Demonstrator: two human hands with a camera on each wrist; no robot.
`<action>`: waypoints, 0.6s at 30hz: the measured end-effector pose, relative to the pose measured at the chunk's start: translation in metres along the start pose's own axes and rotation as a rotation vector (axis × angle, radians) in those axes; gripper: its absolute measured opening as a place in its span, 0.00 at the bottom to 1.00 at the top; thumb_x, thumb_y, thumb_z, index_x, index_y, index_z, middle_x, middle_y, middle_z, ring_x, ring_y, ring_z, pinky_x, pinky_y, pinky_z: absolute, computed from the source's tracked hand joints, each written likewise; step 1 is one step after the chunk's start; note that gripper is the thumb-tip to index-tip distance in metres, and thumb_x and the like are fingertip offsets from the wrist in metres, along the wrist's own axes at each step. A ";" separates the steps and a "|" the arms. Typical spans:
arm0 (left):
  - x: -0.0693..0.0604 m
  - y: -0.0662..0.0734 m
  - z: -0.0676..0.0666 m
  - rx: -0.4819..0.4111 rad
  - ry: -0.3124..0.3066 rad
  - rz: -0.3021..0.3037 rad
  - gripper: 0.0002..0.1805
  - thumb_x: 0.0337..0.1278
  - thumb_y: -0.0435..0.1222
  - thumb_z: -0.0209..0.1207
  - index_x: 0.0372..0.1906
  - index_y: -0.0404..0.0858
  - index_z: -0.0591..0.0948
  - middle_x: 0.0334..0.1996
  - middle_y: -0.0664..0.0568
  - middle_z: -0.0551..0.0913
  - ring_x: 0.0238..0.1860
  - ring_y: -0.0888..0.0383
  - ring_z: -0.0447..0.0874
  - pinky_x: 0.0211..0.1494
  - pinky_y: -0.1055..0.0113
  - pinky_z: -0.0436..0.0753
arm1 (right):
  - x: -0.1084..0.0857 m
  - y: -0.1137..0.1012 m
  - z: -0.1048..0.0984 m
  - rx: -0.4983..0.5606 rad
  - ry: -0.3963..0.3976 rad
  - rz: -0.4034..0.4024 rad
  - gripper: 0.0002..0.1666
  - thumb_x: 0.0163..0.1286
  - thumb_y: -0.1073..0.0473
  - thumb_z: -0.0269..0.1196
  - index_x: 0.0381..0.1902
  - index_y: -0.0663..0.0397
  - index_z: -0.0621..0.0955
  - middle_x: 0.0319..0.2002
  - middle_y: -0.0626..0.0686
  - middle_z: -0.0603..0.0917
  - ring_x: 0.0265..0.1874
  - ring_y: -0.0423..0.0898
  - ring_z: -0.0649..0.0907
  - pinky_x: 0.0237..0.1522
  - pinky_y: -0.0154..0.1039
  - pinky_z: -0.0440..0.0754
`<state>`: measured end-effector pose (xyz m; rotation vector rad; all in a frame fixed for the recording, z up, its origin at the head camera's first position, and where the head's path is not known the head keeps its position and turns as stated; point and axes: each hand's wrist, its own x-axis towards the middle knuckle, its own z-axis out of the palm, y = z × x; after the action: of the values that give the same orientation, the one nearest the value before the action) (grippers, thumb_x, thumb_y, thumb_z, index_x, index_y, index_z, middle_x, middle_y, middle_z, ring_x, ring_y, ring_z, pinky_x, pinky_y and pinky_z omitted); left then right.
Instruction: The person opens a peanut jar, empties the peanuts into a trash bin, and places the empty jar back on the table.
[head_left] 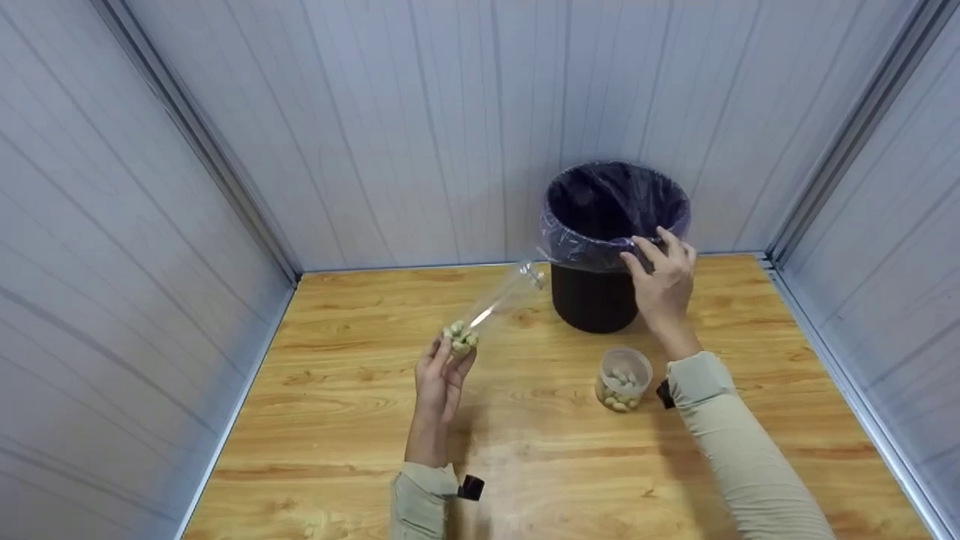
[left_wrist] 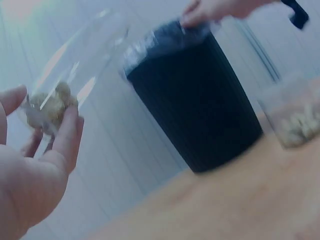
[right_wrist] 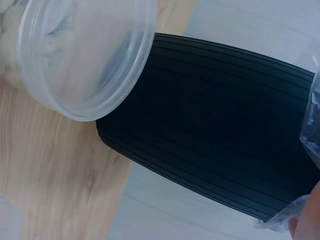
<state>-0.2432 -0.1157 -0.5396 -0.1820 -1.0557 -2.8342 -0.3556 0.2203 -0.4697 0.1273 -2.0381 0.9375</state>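
Note:
A clear plastic bag (head_left: 499, 296) with a cluster of pale green, nut-like pieces (head_left: 460, 339) in its lower end is held upright by my left hand (head_left: 441, 377). Thumb and fingers grip it around the pieces, and the bag's upper part slants up to the right. At the front rim of the black trash bin (head_left: 594, 300), my right hand (head_left: 666, 289) pinches the purple bin liner (head_left: 581, 247). The left wrist view also has this right hand (left_wrist: 212, 11) on the liner's edge. Only a fingertip (right_wrist: 306, 220) shows beside the liner in the right wrist view.
A clear plastic tub (head_left: 624, 379), without a lid and partly filled with similar pale pieces, stands on the wooden surface (head_left: 345, 420) in front of the bin, near my right forearm. Pale panel walls (head_left: 420, 135) enclose the surface at the back and both sides.

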 end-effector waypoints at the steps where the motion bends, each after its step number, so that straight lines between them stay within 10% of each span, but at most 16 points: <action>1: 0.005 0.005 0.007 0.005 0.003 0.002 0.22 0.69 0.36 0.56 0.59 0.26 0.66 0.54 0.37 0.73 0.50 0.48 0.82 0.61 0.55 0.74 | -0.001 0.001 0.000 0.003 0.004 0.003 0.19 0.56 0.53 0.74 0.45 0.53 0.88 0.59 0.58 0.78 0.57 0.62 0.70 0.57 0.55 0.70; 8: 0.050 0.039 0.052 0.107 0.036 0.021 0.17 0.70 0.32 0.53 0.58 0.28 0.68 0.51 0.41 0.74 0.44 0.51 0.83 0.55 0.57 0.80 | -0.010 -0.004 0.005 -0.003 -0.010 0.008 0.19 0.57 0.52 0.74 0.45 0.52 0.88 0.58 0.59 0.79 0.56 0.63 0.71 0.57 0.55 0.70; 18: 0.123 0.046 0.108 0.260 0.028 -0.086 0.25 0.67 0.32 0.57 0.63 0.26 0.67 0.56 0.36 0.73 0.43 0.49 0.84 0.52 0.59 0.81 | 0.001 0.006 -0.012 -0.041 -0.040 0.018 0.18 0.56 0.54 0.74 0.44 0.54 0.88 0.56 0.61 0.79 0.55 0.63 0.71 0.57 0.56 0.70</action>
<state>-0.3503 -0.0873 -0.4103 -0.0740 -1.4431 -2.7269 -0.3508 0.2322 -0.4681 0.1072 -2.0972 0.9104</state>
